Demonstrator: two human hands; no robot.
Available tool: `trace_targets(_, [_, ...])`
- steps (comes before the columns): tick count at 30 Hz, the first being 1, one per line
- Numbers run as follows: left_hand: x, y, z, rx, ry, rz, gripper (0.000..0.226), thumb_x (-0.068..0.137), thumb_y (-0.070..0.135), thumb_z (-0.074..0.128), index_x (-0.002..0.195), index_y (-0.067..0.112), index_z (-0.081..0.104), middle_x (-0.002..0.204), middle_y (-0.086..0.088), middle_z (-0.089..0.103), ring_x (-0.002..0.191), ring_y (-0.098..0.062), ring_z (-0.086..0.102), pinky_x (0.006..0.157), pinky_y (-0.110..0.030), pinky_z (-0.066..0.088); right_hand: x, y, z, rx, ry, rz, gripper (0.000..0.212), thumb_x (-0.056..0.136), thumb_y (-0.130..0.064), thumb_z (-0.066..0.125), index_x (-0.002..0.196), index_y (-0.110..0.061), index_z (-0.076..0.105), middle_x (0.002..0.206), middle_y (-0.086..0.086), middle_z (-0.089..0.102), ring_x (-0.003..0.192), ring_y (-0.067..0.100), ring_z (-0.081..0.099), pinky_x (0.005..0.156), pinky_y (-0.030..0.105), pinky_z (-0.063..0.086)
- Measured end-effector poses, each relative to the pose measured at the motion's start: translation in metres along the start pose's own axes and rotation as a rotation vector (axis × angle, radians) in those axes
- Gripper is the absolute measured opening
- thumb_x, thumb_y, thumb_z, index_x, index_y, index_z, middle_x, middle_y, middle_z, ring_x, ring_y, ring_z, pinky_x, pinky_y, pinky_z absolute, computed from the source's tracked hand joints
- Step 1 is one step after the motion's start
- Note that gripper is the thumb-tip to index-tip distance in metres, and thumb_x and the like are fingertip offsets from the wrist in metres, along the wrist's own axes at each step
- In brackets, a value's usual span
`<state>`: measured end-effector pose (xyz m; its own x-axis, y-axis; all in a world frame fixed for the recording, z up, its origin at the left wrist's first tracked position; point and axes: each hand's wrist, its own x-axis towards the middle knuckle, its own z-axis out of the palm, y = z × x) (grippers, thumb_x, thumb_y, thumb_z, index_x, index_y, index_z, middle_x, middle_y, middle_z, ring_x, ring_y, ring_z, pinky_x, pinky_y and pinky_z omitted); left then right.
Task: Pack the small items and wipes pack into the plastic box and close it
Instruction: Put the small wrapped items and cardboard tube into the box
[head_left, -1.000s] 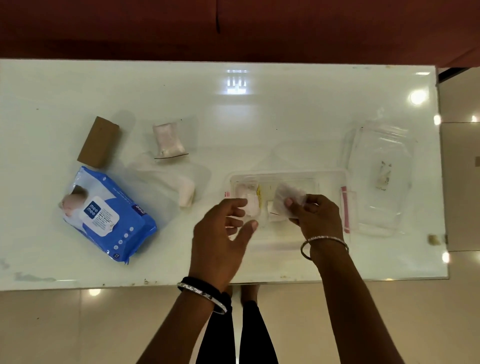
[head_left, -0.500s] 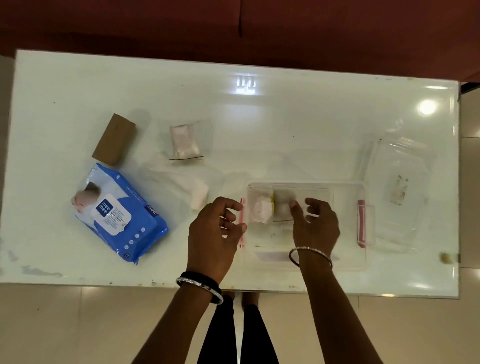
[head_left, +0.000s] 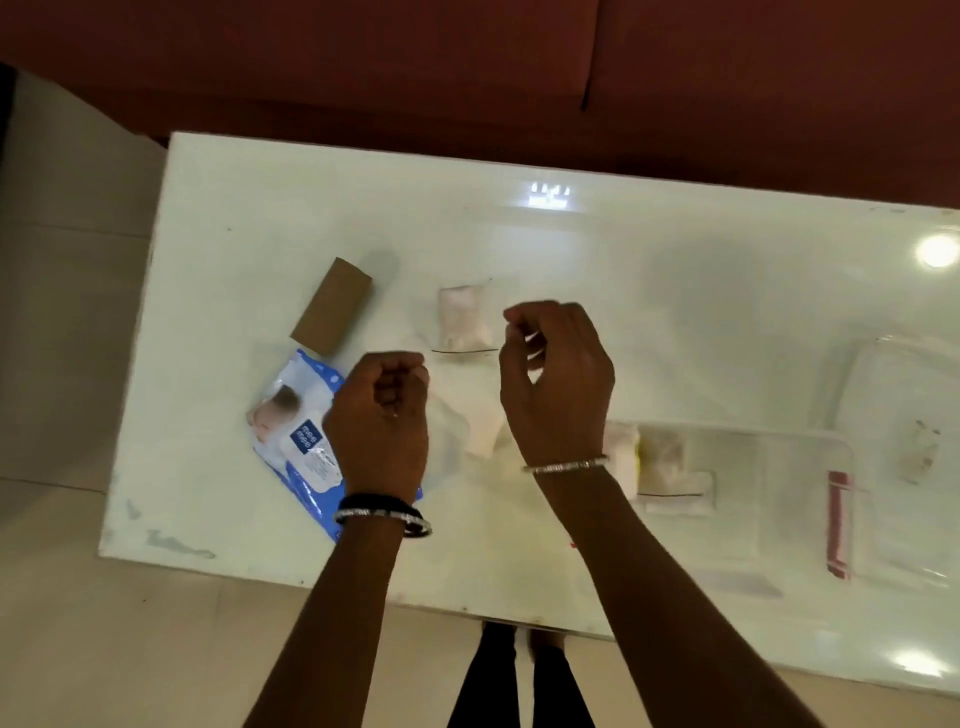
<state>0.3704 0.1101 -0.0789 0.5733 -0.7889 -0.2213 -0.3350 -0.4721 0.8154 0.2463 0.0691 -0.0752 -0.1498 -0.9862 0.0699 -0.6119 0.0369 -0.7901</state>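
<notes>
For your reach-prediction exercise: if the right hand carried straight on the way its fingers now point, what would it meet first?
The right hand points up-left, toward the small clear pouch beside its fingertips; that is likely first contact. Height above the table is unclear, so it may pass over.

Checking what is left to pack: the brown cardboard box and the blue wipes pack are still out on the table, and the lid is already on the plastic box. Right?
Not quite. In the head view the lid lies on the table beside the plastic box, which is open. The brown cardboard box and blue wipes pack are indeed still out.
</notes>
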Motion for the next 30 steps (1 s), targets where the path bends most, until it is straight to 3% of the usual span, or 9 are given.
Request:
trace_targets(2, [0.027,-0.004,-0.007,0.04,0.094,0.012,0.011,0.086,0.005,0.063,0.095,0.008,0.07,0.085,0.0,0.069,0.068,0.004,0.06,0.066,-0.002,0.043,0.014,-0.003,0.022,-0.046,-0.063,0.046,0.014,0.089,-0.007,0.059,0.099,-0.007,0.069,0.094,0.006,0.066,0.081,0.023,0.065,0.071,0.038,0.055])
trace_targets(4, [0.053,-0.01,-0.012,0.115,0.169,0.026,0.015,0.085,0.005,0.061,0.097,0.006,0.07,0.086,-0.004,0.069,0.067,-0.003,0.06,0.065,-0.001,0.042,0.025,-0.001,0.042,-0.116,-0.171,0.107,0.02,0.093,-0.018,0.058,0.109,-0.01,0.065,0.105,0.006,0.064,0.097,0.025,0.064,0.082,0.034,0.053])
trace_targets(7, [0.088,-0.025,-0.017,0.292,0.152,0.023,0.028,0.082,0.006,0.061,0.109,0.004,0.066,0.103,-0.014,0.069,0.093,-0.026,0.064,0.085,-0.024,0.045,0.038,0.007,0.065,-0.202,-0.338,0.24,0.043,0.094,-0.037,0.058,0.127,-0.011,0.054,0.125,0.008,0.057,0.116,0.027,0.056,0.093,0.032,0.044])
trace_targets(9, [0.108,-0.035,-0.017,0.435,0.079,0.002,0.037,0.083,0.012,0.063,0.12,0.006,0.062,0.116,-0.015,0.065,0.11,-0.03,0.058,0.094,-0.03,0.038,0.042,0.013,0.077,-0.24,-0.405,0.305,0.054,0.091,-0.044,0.062,0.132,-0.01,0.049,0.13,0.009,0.055,0.12,0.03,0.054,0.095,0.035,0.044])
trace_targets(12, [0.129,-0.043,-0.015,0.465,-0.018,-0.073,0.051,0.08,0.021,0.069,0.128,0.01,0.056,0.125,-0.014,0.061,0.119,-0.03,0.053,0.1,-0.036,0.038,0.04,0.019,0.088,-0.28,-0.422,0.341,0.064,0.085,-0.044,0.07,0.134,-0.012,0.045,0.132,0.008,0.054,0.122,0.029,0.052,0.092,0.037,0.046])
trace_targets(16, [0.145,-0.053,-0.016,0.445,-0.071,-0.152,0.061,0.073,0.026,0.079,0.128,0.016,0.056,0.122,-0.009,0.063,0.114,-0.029,0.058,0.097,-0.04,0.047,0.036,0.024,0.096,-0.299,-0.388,0.351,0.07,0.079,-0.038,0.074,0.137,-0.015,0.042,0.133,0.005,0.054,0.122,0.029,0.051,0.093,0.042,0.048])
trace_targets(24, [0.137,-0.053,-0.016,0.38,-0.071,-0.182,0.056,0.066,0.032,0.085,0.115,0.014,0.065,0.113,-0.006,0.07,0.097,-0.024,0.066,0.077,-0.025,0.043,0.044,0.03,0.096,-0.279,-0.443,0.347,0.074,0.072,-0.033,0.083,0.132,-0.014,0.045,0.128,0.007,0.06,0.119,0.029,0.057,0.094,0.036,0.046])
trace_targets(27, [0.125,-0.038,-0.021,0.319,0.051,-0.106,0.052,0.063,0.028,0.087,0.11,0.016,0.067,0.106,-0.004,0.071,0.085,-0.02,0.067,0.071,-0.024,0.046,0.048,0.024,0.082,-0.191,-0.398,0.411,0.068,0.07,-0.036,0.084,0.126,-0.015,0.05,0.123,0.004,0.06,0.11,0.023,0.06,0.079,0.024,0.039])
trace_targets(30, [0.103,-0.018,-0.022,0.199,0.06,-0.068,0.048,0.062,0.03,0.086,0.105,0.021,0.067,0.098,0.004,0.069,0.071,-0.005,0.062,0.059,-0.013,0.047,0.046,0.012,0.049,-0.155,-0.252,0.417,0.059,0.065,-0.045,0.084,0.11,-0.014,0.059,0.102,0.001,0.059,0.085,0.016,0.051,0.064,0.015,0.023])
